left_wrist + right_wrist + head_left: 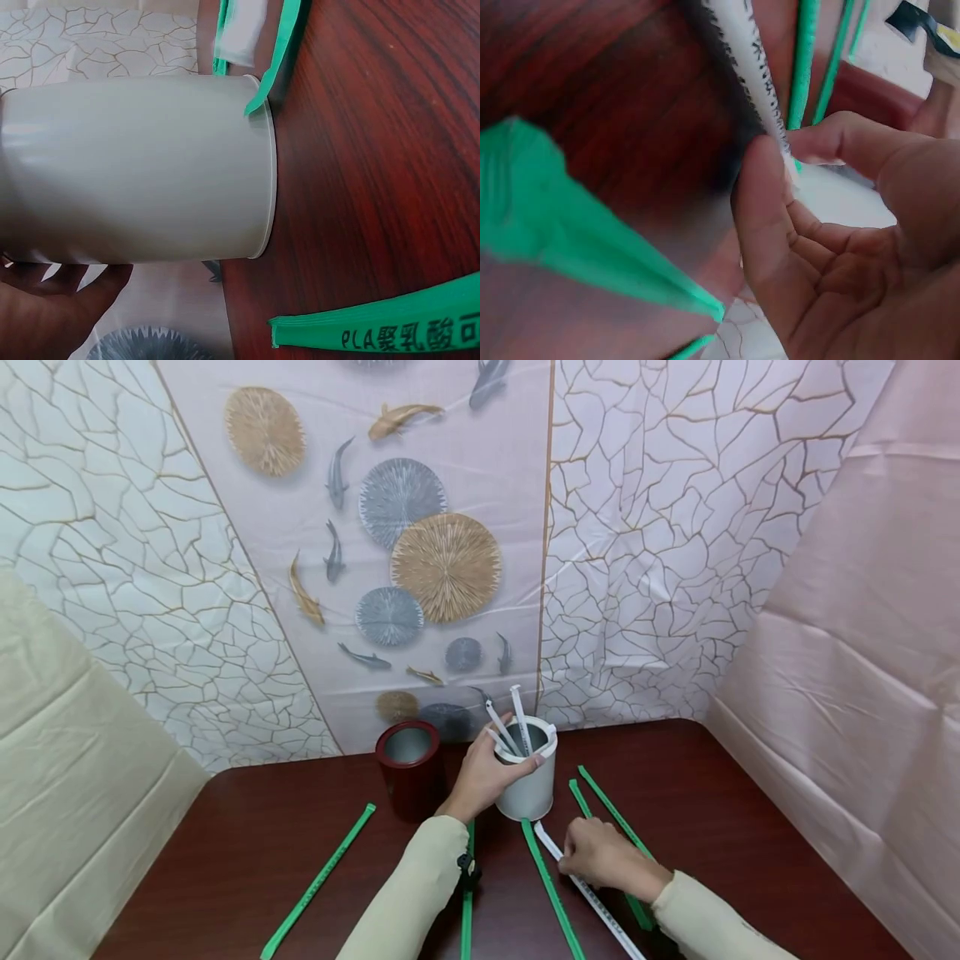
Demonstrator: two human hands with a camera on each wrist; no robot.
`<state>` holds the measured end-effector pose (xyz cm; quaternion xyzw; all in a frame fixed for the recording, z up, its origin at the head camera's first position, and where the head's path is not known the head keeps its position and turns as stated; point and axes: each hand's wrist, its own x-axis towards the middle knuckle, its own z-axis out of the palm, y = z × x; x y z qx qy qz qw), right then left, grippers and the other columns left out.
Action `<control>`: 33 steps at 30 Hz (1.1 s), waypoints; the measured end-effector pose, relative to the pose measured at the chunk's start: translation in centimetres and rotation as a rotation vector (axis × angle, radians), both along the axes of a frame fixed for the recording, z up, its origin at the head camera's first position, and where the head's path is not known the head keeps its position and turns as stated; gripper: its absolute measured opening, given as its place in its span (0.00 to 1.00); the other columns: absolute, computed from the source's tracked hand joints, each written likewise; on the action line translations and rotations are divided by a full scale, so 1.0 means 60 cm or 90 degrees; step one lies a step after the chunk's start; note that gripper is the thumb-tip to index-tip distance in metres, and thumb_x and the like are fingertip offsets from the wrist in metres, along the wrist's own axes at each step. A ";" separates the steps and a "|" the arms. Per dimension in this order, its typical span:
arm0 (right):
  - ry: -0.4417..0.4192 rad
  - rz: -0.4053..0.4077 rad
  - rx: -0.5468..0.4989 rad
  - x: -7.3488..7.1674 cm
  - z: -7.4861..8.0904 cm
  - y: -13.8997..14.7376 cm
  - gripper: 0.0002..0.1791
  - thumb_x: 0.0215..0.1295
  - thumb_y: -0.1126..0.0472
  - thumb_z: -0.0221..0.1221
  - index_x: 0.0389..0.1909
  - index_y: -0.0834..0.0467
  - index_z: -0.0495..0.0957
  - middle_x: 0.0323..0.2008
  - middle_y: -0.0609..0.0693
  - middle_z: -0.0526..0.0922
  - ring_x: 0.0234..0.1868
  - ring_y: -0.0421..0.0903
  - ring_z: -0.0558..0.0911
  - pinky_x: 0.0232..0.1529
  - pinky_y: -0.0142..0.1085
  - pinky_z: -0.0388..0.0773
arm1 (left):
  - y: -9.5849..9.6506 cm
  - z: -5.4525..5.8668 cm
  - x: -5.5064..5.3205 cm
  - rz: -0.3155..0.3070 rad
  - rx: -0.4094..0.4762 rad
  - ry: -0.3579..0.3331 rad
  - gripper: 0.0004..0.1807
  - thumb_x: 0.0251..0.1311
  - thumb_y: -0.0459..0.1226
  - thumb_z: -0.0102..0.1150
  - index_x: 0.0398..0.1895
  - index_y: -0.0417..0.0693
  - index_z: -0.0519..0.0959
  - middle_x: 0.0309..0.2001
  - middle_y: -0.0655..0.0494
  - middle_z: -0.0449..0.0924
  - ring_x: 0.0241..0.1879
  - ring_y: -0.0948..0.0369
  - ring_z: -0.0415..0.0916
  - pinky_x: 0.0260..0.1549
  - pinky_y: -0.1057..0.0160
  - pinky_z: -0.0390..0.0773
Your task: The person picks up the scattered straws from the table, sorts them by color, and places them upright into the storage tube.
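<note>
My left hand (480, 777) grips the white can (525, 789) near its top, with the thumb on the near side. In the left wrist view, its fingertips (105, 289) lie along the can's side. Several white wrapped straws (520, 714) lean upright inside the can and poke above its rim. Between thumb and fingers, my right hand (603, 858) pinches another white wrapped straw (600, 908), just in front of the can. Dark print runs along this straw in the right wrist view. Beside it, a green wrapped straw (551, 889) points at the can's base.
A dark red can (408, 777) stands left of the white one. More green wrapped straws lie on the brown table (202, 860): one far left (318, 881), one under the left forearm (467, 914), and two near the right hand (615, 810). Patterned cloth (637, 568) hangs behind.
</note>
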<state>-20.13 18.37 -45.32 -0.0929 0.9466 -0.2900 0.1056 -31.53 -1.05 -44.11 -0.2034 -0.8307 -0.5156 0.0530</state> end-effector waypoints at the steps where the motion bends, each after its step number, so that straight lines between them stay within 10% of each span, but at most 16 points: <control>1: -0.003 -0.012 -0.014 0.002 0.008 0.003 0.21 0.60 0.68 0.66 0.12 0.51 0.71 0.09 0.41 0.68 0.09 0.36 0.68 0.14 0.31 0.64 | 0.000 0.000 -0.001 -0.001 -0.002 0.002 0.50 0.59 0.54 0.76 0.82 0.50 0.65 0.76 0.52 0.67 0.69 0.52 0.73 0.66 0.45 0.73; 8: 0.073 -0.037 -0.142 0.020 0.124 0.038 0.03 0.62 0.69 0.63 0.33 0.60 0.78 0.22 0.50 0.81 0.17 0.45 0.81 0.19 0.37 0.80 | -0.001 0.004 -0.003 0.001 -0.002 0.011 0.50 0.59 0.54 0.76 0.82 0.50 0.65 0.76 0.51 0.68 0.69 0.51 0.73 0.66 0.44 0.73; 21: 0.278 -0.095 -0.303 -0.016 0.353 0.115 0.11 0.79 0.67 0.56 0.52 0.71 0.72 0.42 0.60 0.84 0.34 0.40 0.88 0.35 0.39 0.88 | 0.001 -0.007 -0.005 -0.001 -0.005 0.005 0.51 0.59 0.54 0.76 0.82 0.51 0.64 0.77 0.51 0.66 0.71 0.52 0.71 0.67 0.45 0.72; 27: 0.405 -0.135 -0.429 -0.071 0.349 0.108 0.09 0.79 0.67 0.56 0.51 0.70 0.71 0.42 0.54 0.82 0.34 0.34 0.88 0.35 0.36 0.88 | -0.001 -0.007 -0.003 -0.001 0.002 -0.002 0.50 0.59 0.54 0.76 0.82 0.52 0.64 0.77 0.52 0.66 0.71 0.52 0.70 0.67 0.45 0.72; 33: 0.374 -0.121 -0.460 -0.114 0.278 0.081 0.14 0.79 0.68 0.57 0.54 0.75 0.69 0.47 0.71 0.81 0.29 0.34 0.86 0.35 0.38 0.88 | 0.001 -0.005 -0.004 -0.007 0.002 0.003 0.50 0.59 0.54 0.76 0.82 0.51 0.64 0.77 0.52 0.66 0.71 0.52 0.70 0.68 0.45 0.72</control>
